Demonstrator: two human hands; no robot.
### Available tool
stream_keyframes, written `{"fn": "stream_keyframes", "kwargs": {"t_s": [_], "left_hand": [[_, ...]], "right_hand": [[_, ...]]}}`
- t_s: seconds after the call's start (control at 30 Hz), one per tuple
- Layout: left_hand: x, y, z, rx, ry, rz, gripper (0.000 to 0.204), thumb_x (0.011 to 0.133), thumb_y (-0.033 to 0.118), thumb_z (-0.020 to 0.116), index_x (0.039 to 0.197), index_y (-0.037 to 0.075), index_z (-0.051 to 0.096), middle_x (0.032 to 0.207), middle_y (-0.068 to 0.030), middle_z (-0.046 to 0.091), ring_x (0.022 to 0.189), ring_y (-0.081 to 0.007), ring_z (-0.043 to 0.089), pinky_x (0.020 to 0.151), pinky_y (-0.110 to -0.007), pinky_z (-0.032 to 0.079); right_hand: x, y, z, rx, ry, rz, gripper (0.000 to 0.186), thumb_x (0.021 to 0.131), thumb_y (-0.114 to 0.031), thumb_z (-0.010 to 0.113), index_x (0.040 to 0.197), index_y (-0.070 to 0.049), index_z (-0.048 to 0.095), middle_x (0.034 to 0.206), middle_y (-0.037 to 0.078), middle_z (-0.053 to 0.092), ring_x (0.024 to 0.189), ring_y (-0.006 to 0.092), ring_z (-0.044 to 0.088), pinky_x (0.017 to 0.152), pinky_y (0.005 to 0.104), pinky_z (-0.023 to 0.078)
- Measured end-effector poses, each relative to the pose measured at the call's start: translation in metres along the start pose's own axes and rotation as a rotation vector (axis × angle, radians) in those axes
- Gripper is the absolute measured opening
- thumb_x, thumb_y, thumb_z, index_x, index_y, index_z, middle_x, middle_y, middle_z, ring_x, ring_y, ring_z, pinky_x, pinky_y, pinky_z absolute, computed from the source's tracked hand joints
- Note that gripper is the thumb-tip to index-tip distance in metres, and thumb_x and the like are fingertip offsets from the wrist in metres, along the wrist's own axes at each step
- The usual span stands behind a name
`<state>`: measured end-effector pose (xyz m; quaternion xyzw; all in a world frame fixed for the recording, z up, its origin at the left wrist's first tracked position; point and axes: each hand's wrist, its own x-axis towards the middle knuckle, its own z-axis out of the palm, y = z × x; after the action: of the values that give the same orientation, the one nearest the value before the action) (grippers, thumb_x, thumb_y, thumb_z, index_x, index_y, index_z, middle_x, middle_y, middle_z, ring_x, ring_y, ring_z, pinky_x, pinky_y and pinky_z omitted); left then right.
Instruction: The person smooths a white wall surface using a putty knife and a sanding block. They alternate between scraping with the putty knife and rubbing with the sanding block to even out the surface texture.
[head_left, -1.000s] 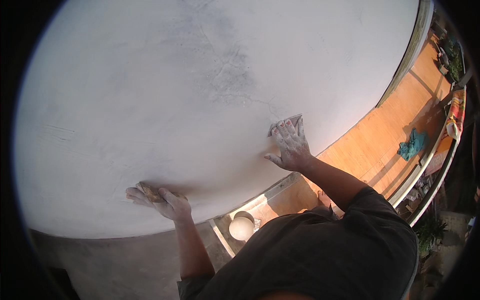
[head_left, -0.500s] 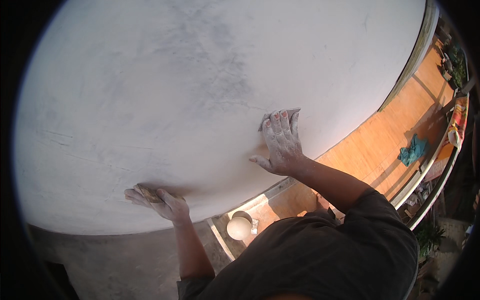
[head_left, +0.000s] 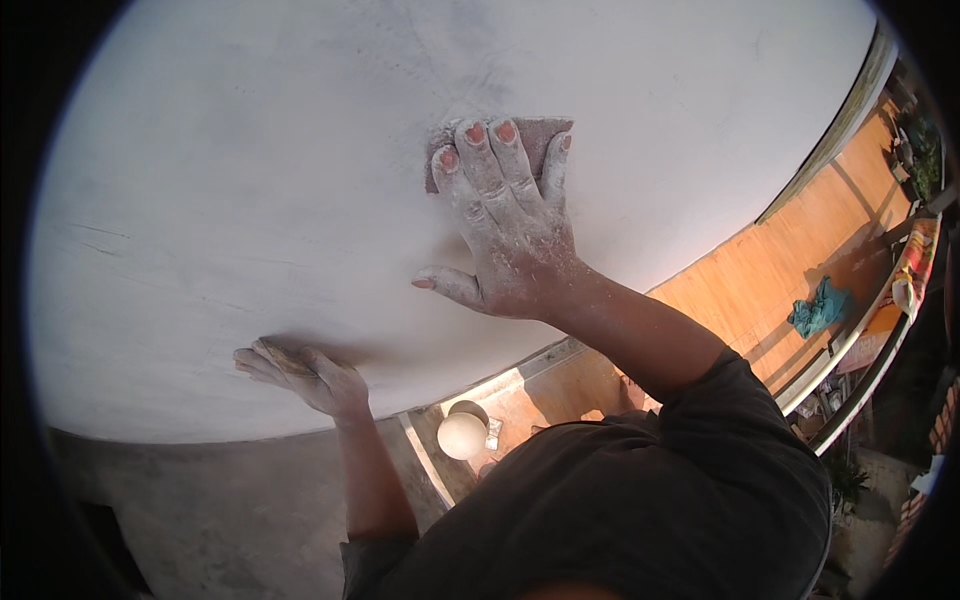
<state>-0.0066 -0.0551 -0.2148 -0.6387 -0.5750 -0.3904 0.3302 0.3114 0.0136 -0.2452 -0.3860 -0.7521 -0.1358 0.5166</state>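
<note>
A pale wall (head_left: 260,170) coated in whitish plaster, with grey smudges and fine scratches, fills most of the view. My right hand (head_left: 515,240), caked in white dust, presses a dark sheet of sandpaper (head_left: 540,140) flat against it. The fingers are stretched over the sheet and the thumb sticks out to the left. Lower and to the left, my left hand (head_left: 335,385) is beside the wall, closed around a thin brownish flat piece (head_left: 286,358). Its exact kind is unclear, being partly covered by the fingers.
Below the wall runs an orange tiled floor (head_left: 690,275), where a round whitish container (head_left: 463,435) stands. A teal cloth (head_left: 820,308) lies near the curved railing (head_left: 845,375) at right. Plants (head_left: 920,145) are at the far right. Grey floor (head_left: 230,500) lies at lower left.
My right hand has slid up and left along the wall with the sandpaper, of which more now shows. My left hand keeps its hold, appearing slightly higher as the view shifts.
</note>
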Motion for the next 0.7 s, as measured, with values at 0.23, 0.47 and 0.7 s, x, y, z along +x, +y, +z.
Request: {"fn": "stream_keyframes", "kwargs": {"t_s": [0.23,0.47,0.7], "left_hand": [[-0.001,0.0,0.0,-0.007,-0.003,-0.036,0.063,0.109,0.027,0.037,0.163,0.001,0.018,0.171,-0.022,0.004,0.157,-0.0446,-0.005,0.123,-0.062,-0.002],[-0.001,-0.001,0.002,0.009,0.007,-0.009,0.063,0.109,0.028,0.038,0.162,0.0,0.019,0.171,-0.0217,0.005,0.157,-0.0438,-0.004,0.123,-0.062,-0.002],[-0.001,0.0,0.002,0.003,0.01,-0.016,0.065,0.109,0.031,0.038,0.162,-0.001,0.019,0.171,-0.022,0.007,0.158,-0.0435,-0.003,0.122,-0.063,-0.004]], "right_hand": [[-0.074,0.023,0.022,-0.15,-0.125,0.01,0.103,0.089,-0.065,0.066,0.156,0.005,0.03,0.162,0.036,0.018,0.154,0.0517,0.013,0.109,0.0838,0.008],[-0.01,0.01,0.012,-0.092,0.063,-0.018,0.102,0.088,-0.064,0.067,0.154,0.007,0.034,0.164,0.034,0.019,0.154,0.0513,0.012,0.108,0.0836,0.008],[-0.054,0.024,0.015,-0.089,0.011,-0.028,0.099,0.09,-0.06,0.067,0.154,0.007,0.032,0.165,0.033,0.018,0.156,0.0484,0.01,0.11,0.0825,0.007]]}}
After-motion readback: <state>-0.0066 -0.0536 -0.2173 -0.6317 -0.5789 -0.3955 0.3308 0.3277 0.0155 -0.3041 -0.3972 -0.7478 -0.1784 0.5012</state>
